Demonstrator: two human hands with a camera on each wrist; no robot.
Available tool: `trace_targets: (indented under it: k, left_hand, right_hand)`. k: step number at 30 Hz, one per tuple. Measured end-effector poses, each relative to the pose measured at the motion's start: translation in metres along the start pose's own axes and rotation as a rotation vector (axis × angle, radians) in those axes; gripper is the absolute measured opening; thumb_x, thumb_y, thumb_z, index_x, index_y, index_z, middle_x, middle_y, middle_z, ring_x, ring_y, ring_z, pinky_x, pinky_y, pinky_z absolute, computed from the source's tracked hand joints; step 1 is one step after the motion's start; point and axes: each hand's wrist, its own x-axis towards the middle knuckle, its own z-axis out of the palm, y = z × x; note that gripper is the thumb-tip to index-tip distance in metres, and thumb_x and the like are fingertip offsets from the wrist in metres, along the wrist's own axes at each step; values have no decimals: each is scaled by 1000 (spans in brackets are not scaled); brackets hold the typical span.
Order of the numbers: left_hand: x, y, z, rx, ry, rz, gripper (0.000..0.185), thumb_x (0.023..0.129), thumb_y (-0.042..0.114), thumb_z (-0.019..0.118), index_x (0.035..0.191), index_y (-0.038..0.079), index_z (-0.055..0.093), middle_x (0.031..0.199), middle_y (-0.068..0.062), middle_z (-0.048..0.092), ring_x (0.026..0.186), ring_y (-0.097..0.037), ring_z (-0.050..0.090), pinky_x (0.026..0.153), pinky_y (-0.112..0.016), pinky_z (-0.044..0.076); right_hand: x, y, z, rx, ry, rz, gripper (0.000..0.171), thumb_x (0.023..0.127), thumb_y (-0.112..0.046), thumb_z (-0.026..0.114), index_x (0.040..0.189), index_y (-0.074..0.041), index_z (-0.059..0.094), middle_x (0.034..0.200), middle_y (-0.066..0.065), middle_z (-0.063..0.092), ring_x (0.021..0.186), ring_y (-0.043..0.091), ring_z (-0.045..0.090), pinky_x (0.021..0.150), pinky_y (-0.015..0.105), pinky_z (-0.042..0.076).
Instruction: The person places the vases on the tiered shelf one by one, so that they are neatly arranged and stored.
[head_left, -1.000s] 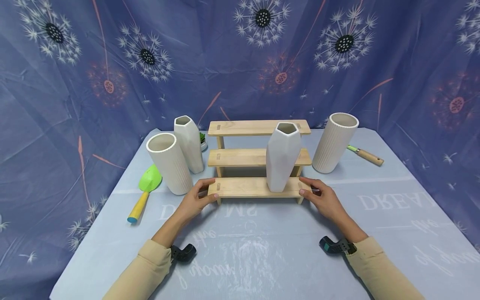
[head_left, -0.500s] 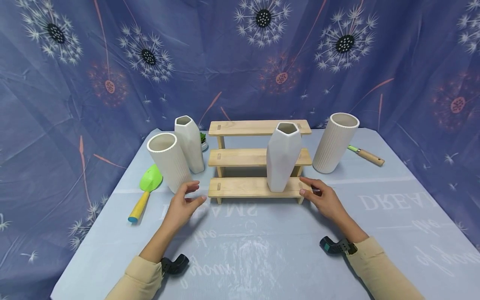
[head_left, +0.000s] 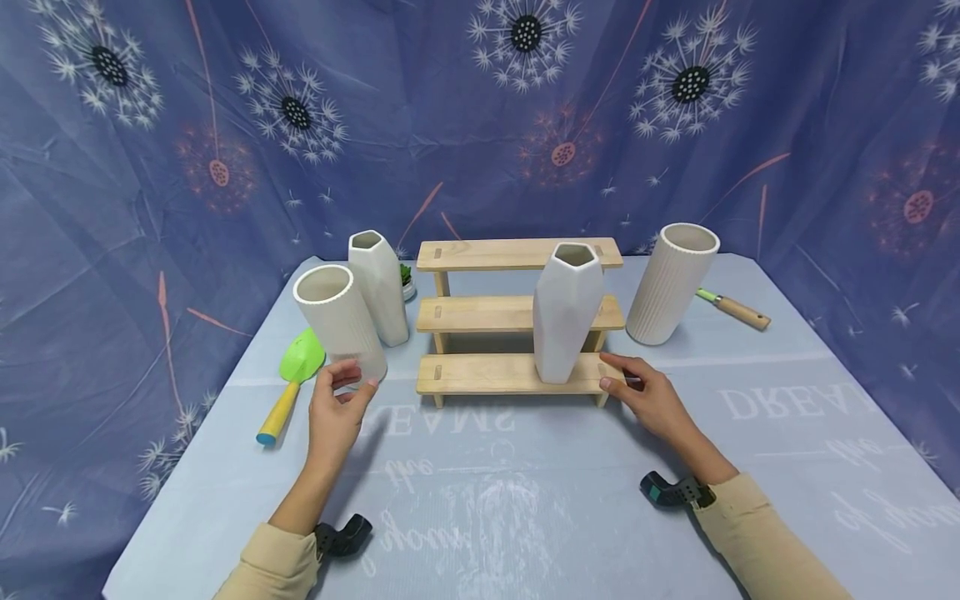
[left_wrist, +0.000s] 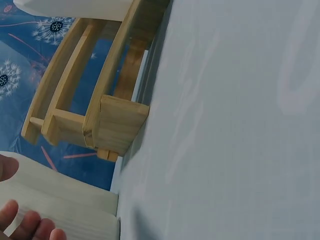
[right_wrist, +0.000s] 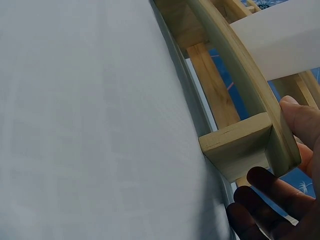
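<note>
The left hand [head_left: 333,414] has its fingers spread apart right at the bottom of the ribbed white vase [head_left: 339,325] on the desk [head_left: 480,500], so grabbing it looks like the step now. The right hand [head_left: 651,398] rests flat-fingered on the end of the wooden step shelf [head_left: 487,374]. Next, I think the left fingers must wrap snugly round the vase and keep it straight up.

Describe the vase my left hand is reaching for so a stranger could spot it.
Start at the wooden three-step shelf. Left of its lowest step stands a white ribbed cylinder vase, beside the left hand. Unlike the faceted vase behind it, it is round and wide-mouthed.
</note>
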Motion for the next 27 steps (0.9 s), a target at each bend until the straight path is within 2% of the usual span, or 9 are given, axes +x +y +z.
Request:
trace_targets:
  k: [4, 10, 14, 19, 27]
  left_hand:
    - [2, -2, -1, -37, 76, -1, 41, 85, 9, 68, 120, 1, 49, 110, -7, 53, 99, -9, 50, 75, -11, 41]
    - [5, -6, -2, -113, 167, -39, 45, 84, 8, 68, 122, -1, 46, 112, 0, 49, 102, -11, 48, 77, -13, 42]
    - [9, -8, -2, -136, 207, -55, 53, 83, 8, 69, 126, -1, 42, 117, -2, 45, 108, -14, 44, 85, -22, 41]
    - [13, -9, -5, -155, 198, -53, 61, 83, 9, 69, 133, 0, 35, 127, -10, 41, 117, -21, 39, 97, -38, 36]
    - [24, -10, -6, -138, 128, -97, 76, 83, 14, 70, 143, 4, 25, 141, -18, 31, 133, -29, 30, 110, -46, 29]
  right_hand:
    - [1, 2, 0, 3, 3, -8, 48, 93, -22, 60, 136, -5, 49, 135, 22, 51, 115, 35, 55, 81, 16, 44]
    - [1, 5, 1, 10, 6, -20, 47, 93, -20, 60, 136, -4, 49, 136, 21, 50, 116, 35, 54, 81, 13, 43]
    - [0, 5, 1, 10, 8, -21, 47, 93, -20, 60, 136, -4, 50, 136, 21, 50, 117, 35, 53, 81, 14, 43]
    - [1, 4, 0, 4, 9, -19, 47, 93, -20, 60, 136, -4, 50, 135, 21, 50, 116, 34, 53, 81, 14, 43]
    - [0, 3, 0, 8, 7, -17, 47, 93, -20, 60, 136, -3, 49, 135, 22, 50, 115, 34, 54, 81, 15, 44]
